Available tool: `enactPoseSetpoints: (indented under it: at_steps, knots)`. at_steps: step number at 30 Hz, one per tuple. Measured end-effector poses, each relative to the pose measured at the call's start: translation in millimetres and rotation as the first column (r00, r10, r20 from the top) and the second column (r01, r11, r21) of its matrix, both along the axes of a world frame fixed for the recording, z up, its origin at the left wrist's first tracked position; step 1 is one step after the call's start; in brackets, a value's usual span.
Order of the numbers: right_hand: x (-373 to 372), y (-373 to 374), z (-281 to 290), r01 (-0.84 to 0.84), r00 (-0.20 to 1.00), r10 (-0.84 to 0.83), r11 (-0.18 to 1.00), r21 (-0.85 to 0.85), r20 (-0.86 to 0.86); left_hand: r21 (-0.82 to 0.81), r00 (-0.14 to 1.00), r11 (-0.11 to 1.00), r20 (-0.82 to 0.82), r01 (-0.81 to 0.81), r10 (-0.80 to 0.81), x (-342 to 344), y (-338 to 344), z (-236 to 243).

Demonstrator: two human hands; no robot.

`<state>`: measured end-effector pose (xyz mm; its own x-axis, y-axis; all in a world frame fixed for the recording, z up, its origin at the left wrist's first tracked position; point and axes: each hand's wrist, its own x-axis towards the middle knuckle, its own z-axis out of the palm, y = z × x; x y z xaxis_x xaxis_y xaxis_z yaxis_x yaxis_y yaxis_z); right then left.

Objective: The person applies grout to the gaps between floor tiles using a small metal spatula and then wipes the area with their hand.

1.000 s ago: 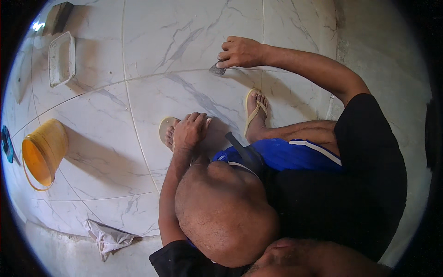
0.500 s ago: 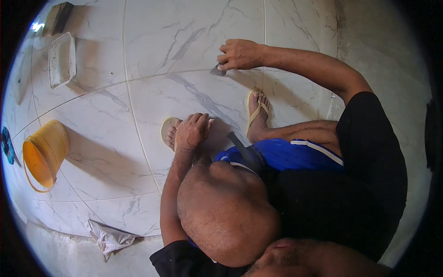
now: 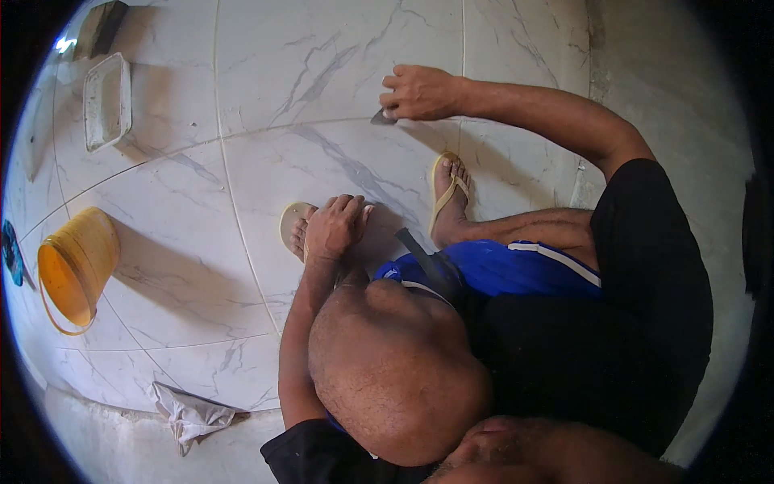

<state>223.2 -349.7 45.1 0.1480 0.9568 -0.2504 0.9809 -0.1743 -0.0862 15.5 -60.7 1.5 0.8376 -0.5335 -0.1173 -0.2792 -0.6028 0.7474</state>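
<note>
My right hand, with fingers closed round a small dark scraper blade, is at a grout line of the white marbled tile floor. The blade is mostly hidden under my fingers. My left hand hangs loosely over my left foot in a pale flip-flop, fingers apart and slightly bent, nothing visible in it. My right foot, in a matching flip-flop, is below the blade, on the same floor. A dark strap-like object lies across my blue shorts.
A yellow bucket stands at left, below a white plastic tray and dark block. A teal object is at the left rim. A crumpled pale cloth lies lower left. Grey concrete borders the tiles at right.
My right hand and the blade have shifted very slightly, the blade's tip a little to the right along the grout line. My left hand stays almost in place.
</note>
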Motion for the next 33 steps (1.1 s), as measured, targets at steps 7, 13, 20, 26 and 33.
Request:
enactPoseSetpoints:
  at_steps: [7,13,20,26,33]
  knots:
    - [12,-2,11,0.076,0.996,-0.076,0.997,-0.002,0.049,0.005,1.000,1.000,-0.015,-0.025,0.025,-4,1,0]
    - [4,-9,5,0.020,1.000,-0.021,0.998,-0.061,-0.006,-0.012,1.000,1.000,-0.007,-0.022,0.022,-4,-1,-6]
    - [15,-23,13,0.111,0.994,-0.111,0.994,-0.006,0.002,-0.005,1.000,1.000,-0.012,-0.023,0.023,-5,2,-2]
    - [-11,-31,-1,0.067,0.995,-0.069,0.997,-0.040,-0.072,-0.034,1.000,0.999,0.006,-0.025,0.026,-4,0,-5]
    - [4,-47,17,0.125,0.992,-0.124,0.991,-0.055,0.016,-0.004,0.999,0.999,0.013,-0.033,0.033,-6,-1,-4]
